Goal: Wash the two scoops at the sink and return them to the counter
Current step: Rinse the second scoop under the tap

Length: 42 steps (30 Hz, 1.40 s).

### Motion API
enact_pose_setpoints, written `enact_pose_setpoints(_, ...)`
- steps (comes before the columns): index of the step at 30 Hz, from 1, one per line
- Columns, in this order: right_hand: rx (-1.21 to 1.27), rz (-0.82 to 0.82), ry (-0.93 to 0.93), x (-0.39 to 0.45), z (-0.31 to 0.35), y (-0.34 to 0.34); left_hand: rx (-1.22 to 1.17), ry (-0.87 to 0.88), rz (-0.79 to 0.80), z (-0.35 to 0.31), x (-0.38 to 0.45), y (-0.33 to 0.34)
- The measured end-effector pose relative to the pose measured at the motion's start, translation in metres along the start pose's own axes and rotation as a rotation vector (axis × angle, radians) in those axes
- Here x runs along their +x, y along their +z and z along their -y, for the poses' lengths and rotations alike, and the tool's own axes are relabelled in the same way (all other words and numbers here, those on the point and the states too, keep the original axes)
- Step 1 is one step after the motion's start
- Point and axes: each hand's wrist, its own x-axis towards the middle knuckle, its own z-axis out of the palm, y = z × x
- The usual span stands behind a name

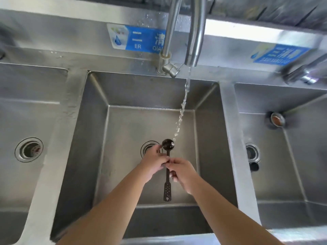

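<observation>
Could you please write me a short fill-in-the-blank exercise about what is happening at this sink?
1. Both hands hold the dark scoop over the ____ basin of three.
2. Water from the faucet lands on the scoop's ____.
3. The left hand and right hand grip the scoop's ____.

Missing words: middle; bowl; handle

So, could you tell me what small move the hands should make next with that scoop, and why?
Probably nudge the scoop slightly right: the water stream seems to land at the bowl's right edge, while both the left hand and right hand pinch its handle.
</observation>
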Motion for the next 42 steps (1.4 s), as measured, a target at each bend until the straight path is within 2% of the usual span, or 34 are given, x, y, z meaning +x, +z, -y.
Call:
enact_pose_setpoints(5,0.024,0.021,0.001,-0.036,0.021,-0.023,-0.206,0.02,-0.01,-0.021,-0.02,0.028)
enact_pose_setpoints(8,0.008,0.054,-0.023,-0.051,0.031,-0.028,-0.266,0.042,-0.039,-0.034,-0.024,0.034)
enact_pose_setpoints(12,-0.053,0.014,-0.057,-0.06,0.038,-0.029,-0.311,0.039,-0.094,-0.045,-0.023,0.039)
enact_pose_setpoints(20,-0.308,-0.103,-0.185,-0.061,0.036,-0.025,-0.038,0.007,-0.203,-0.058,-0.013,0.044)
enact_pose_setpoints(24,-0.296,-0.134,-0.225,-0.062,0.039,-0.027,-0.022,-0.029,-0.236,-0.058,-0.011,0.044)
enact_pose_setpoints(26,-0.287,-0.122,-0.226,-0.062,0.043,-0.028,-0.128,-0.022,-0.197,-0.06,-0.01,0.045)
enact_pose_setpoints(30,-0.243,-0.111,-0.213,-0.06,0.051,-0.026,-0.532,-0.021,-0.034,-0.068,-0.011,0.047)
enact_pose_setpoints(32,-0.241,-0.137,-0.214,-0.057,0.057,-0.024,-0.659,-0.068,0.037,-0.069,-0.014,0.047)
enact_pose_setpoints(34,-0.244,-0.155,-0.223,-0.052,0.064,-0.023,-0.657,-0.112,0.126,-0.069,-0.02,0.049)
enact_pose_setpoints(36,-0.186,-0.141,-0.233,-0.047,0.071,-0.022,-0.555,-0.057,0.156,-0.068,-0.022,0.049)
enact_pose_setpoints(42,0.133,0.02,-0.246,-0.033,0.092,-0.014,-0.412,0.087,0.082,-0.092,-0.021,0.039)
